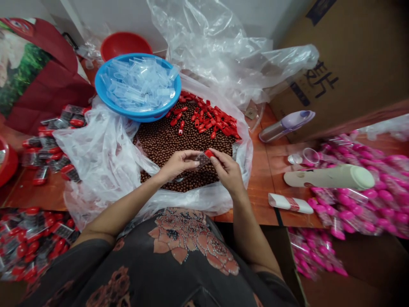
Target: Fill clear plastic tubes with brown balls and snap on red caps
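Between my two hands is a small clear plastic container [202,159] with dark brown contents and a red cap [208,153] at its end. My left hand [179,165] pinches the clear body, while the fingers of my right hand [227,169] are closed on the red cap. Whether the cap is fully seated cannot be made out. Beneath both hands spreads a mass of small round brown balls [156,143] in a white plastic bag [102,149]. Loose red caps [220,119] lie on the balls at the far right. A blue basin [99,91] full of empty clear containers [140,83] stands behind.
Filled red-capped containers [51,149] are heaped at left, with more below [32,243]. On the right are pink-capped containers [361,200], a pale green bottle [329,177], a lilac-lidded bottle [284,125], a white packet [290,204] and a large carton [358,59].
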`<action>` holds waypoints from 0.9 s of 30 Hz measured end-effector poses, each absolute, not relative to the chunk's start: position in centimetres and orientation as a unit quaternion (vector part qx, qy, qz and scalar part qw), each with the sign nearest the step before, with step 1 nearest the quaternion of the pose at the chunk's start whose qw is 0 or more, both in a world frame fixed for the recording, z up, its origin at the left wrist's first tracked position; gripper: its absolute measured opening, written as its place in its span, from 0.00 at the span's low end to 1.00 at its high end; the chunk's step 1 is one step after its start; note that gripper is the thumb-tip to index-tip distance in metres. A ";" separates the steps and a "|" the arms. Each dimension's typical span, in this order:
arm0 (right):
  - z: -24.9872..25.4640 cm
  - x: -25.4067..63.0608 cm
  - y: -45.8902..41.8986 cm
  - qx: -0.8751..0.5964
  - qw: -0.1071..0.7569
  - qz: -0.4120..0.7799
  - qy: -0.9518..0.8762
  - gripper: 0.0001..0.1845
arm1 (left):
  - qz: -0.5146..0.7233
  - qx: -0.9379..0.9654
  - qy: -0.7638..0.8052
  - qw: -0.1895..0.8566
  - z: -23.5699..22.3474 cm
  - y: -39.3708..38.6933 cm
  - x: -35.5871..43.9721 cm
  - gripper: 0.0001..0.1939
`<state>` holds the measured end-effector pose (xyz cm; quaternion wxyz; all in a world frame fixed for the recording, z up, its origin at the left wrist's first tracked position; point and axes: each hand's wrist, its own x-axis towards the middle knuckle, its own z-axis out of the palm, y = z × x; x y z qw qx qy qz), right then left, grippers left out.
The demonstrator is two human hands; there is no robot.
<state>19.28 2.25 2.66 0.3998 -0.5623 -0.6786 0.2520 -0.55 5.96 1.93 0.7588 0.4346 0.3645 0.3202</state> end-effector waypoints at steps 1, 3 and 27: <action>2.6 19.1 2.2 -0.558 0.401 0.251 -0.682 0.18 | 0.324 0.446 0.370 0.748 1.8 6.0 -0.6 0.23; 2.4 18.8 2.0 -0.551 0.409 0.242 -0.686 0.18 | 0.330 0.472 0.378 0.725 1.6 5.9 -0.6 0.22; 0.9 18.2 1.1 -0.480 0.354 0.161 -0.787 0.28 | 0.363 0.544 0.413 0.633 2.4 4.8 -0.6 0.17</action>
